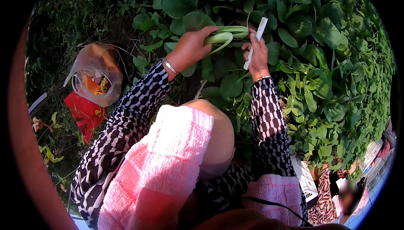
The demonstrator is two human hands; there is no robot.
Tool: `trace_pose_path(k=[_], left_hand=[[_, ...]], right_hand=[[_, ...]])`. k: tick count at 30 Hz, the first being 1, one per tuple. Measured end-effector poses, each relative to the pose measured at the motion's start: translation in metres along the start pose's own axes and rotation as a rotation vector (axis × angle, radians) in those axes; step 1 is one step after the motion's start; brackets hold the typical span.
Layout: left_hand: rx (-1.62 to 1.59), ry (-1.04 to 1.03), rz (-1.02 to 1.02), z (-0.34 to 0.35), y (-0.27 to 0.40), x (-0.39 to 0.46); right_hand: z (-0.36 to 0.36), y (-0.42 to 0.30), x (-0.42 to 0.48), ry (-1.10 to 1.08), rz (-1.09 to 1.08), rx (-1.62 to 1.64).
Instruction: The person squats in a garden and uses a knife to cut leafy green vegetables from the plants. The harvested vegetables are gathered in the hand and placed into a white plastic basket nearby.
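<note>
My left hand [192, 45], with a silver bangle at the wrist, is closed around a bunch of leafy greens with pale green stalks [222, 39]. The stalk ends point right, towards my right hand [259, 54]. That hand holds a flat white strip-like tool [256, 42], tilted, between thumb and fingers; whether it has a blade cannot be seen. Its fingertips are close to the stalk ends and a thin leaf stem. Broad-leaved green plants [235, 86] grow beneath and around both hands.
A clear plastic bag [112, 72] with orange and yellow contents lies left, beside a red bag [86, 113]. A pink towel [176, 154] lies over my front. Dense greens [325, 72] grow at right. Another person [326, 195] and a white crate [304, 178] are at lower right.
</note>
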State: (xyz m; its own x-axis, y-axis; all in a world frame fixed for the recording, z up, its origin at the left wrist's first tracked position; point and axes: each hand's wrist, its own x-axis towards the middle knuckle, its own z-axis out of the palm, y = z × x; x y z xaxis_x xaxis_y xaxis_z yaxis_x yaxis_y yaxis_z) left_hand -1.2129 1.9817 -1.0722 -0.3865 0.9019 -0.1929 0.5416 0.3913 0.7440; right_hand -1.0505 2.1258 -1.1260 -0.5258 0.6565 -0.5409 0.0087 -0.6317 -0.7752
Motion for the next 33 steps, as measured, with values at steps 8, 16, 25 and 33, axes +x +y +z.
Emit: trace_pose_path(k=[8,16,25,33], left_hand=[[-0.482,-0.159,-0.033,-0.024,0.061,-0.031],[0.238,0.188,0.498,0.008,0.051,-0.030],[0.148,-0.120,0.184,-0.002,0.044,0.003],[0.540,-0.174,0.109,0.010,0.036,0.136]], right_hand=[[-0.001,-0.013,-0.030,0.004,-0.032,0.090],[0.024,-0.012,-0.081,-0.104,0.045,0.224],[0.014,0.010,0.000,-0.079,0.200,-0.235],[0.019,0.005,0.085,0.014,0.409,-0.185]])
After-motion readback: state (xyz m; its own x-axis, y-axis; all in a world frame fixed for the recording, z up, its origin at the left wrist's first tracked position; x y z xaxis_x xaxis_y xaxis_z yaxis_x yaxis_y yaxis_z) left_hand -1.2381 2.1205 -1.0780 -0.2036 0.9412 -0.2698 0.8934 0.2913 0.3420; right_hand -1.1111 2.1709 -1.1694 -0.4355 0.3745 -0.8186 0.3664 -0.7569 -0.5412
